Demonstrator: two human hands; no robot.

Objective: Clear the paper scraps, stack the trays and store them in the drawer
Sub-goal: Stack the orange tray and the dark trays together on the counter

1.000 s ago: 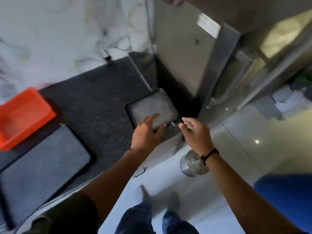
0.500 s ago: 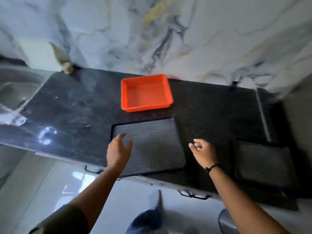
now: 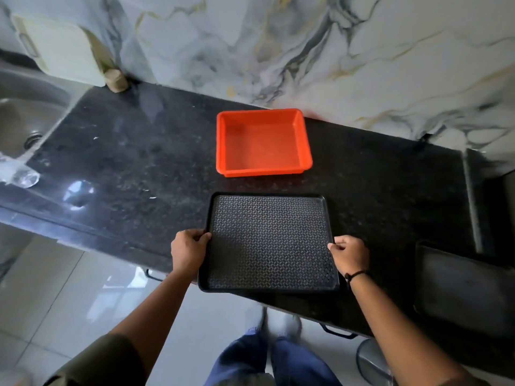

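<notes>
A black speckled tabletop [image 3: 139,162] meets a marble wall [image 3: 278,51]; a steel sink [image 3: 25,118] lies far left, near a cutting board [image 3: 61,54].

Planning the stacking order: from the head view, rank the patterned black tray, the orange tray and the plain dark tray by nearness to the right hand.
1. Patterned black tray: its right rim is gripped by the right hand.
2. Plain dark tray: to the right, at the counter edge.
3. Orange tray: behind, near the wall.

L hand [image 3: 189,251] & R hand [image 3: 351,254] clasp black tray [image 3: 269,242] edges — orange tray [image 3: 262,142] behind it.
</notes>
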